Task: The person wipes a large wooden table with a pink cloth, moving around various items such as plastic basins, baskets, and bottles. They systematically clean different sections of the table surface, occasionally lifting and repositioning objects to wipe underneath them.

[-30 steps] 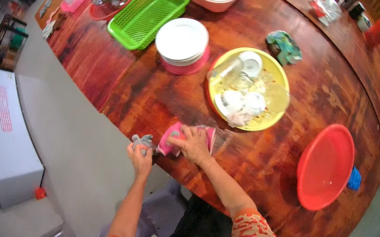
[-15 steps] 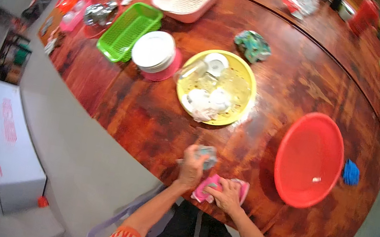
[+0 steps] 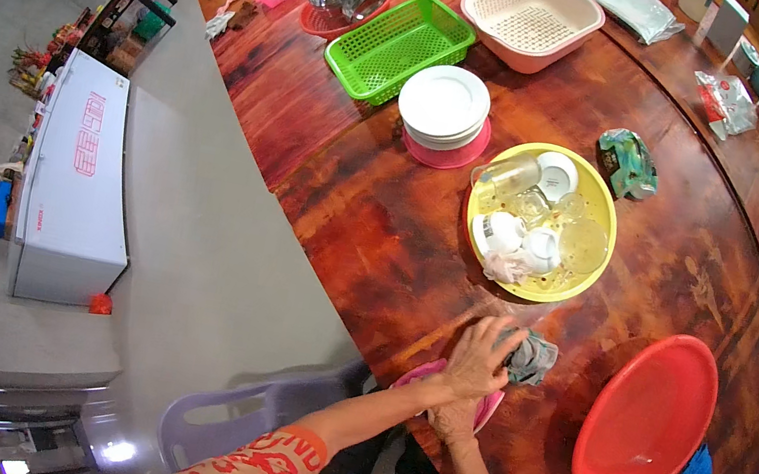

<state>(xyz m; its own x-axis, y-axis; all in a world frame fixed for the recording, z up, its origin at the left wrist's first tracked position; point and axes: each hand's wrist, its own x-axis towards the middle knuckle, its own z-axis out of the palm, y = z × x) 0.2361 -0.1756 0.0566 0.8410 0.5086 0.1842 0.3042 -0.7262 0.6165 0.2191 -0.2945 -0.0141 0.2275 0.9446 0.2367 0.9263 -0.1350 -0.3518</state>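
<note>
Left hand [image 3: 480, 356] grips a grey cloth [image 3: 531, 357] on the wooden table [image 3: 381, 227] — right hand's [image 3: 452, 417] fingers seemingly on a pink dish [image 3: 424, 377].

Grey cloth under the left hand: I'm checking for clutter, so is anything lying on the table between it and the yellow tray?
Nothing visible does. Bare wood separates the grey cloth, under the left hand, from the yellow tray.
</note>
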